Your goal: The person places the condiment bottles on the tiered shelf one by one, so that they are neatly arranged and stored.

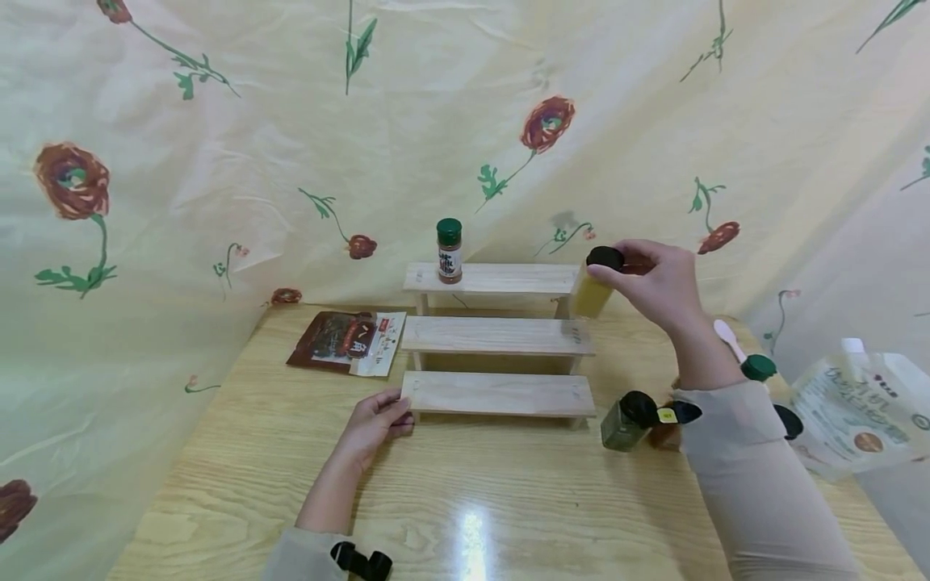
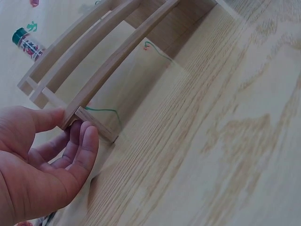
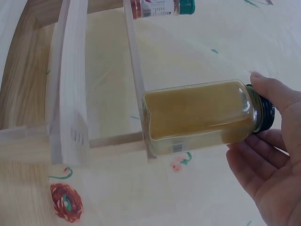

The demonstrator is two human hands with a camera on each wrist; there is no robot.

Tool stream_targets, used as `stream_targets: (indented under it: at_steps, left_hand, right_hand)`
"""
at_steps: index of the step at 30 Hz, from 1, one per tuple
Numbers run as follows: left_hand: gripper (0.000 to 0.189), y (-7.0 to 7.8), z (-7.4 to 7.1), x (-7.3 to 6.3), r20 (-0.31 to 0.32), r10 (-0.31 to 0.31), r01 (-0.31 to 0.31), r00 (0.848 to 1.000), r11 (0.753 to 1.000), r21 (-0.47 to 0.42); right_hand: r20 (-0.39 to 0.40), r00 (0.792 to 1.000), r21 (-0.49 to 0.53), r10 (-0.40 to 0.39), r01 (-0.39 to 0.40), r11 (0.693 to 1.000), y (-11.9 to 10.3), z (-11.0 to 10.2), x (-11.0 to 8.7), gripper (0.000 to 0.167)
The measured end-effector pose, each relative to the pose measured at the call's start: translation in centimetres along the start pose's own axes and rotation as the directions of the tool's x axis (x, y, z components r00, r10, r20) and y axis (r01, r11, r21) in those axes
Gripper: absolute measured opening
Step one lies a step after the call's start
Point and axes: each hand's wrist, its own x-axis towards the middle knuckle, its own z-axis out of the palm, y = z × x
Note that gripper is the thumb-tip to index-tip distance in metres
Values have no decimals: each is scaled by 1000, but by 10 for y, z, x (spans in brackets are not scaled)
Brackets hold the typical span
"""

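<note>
A three-step wooden rack (image 1: 497, 394) stands on the table. My left hand (image 1: 374, 424) grips the left end of its lowest step; in the left wrist view the thumb lies on top and the fingers (image 2: 84, 146) curl beneath. My right hand (image 1: 657, 286) holds a glass jar of yellow-brown powder (image 3: 197, 113) by its black lid (image 1: 605, 258). The jar is tilted at the right end of the top step, its base overlapping the step's edge in the right wrist view. On the top step, toward the left, stands a green-capped spice bottle (image 1: 450, 252).
Left of the rack lies a brown and white packet (image 1: 349, 343). To the right are a black-lidded jar of green contents (image 1: 623, 424), a green cap (image 1: 759, 368), a white spoon (image 1: 729, 339) and a white pouch (image 1: 865, 411) with a spout. Flowered cloth (image 1: 436, 145) hangs behind.
</note>
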Motion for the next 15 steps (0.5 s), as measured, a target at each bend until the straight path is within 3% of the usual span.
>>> stream_targets:
  at_steps: [15]
  left_hand:
    - [37, 1, 0, -1, -4, 0, 0, 1000, 1000, 4]
  right_hand:
    - [55, 998, 43, -15, 12, 999, -18, 27, 24, 42]
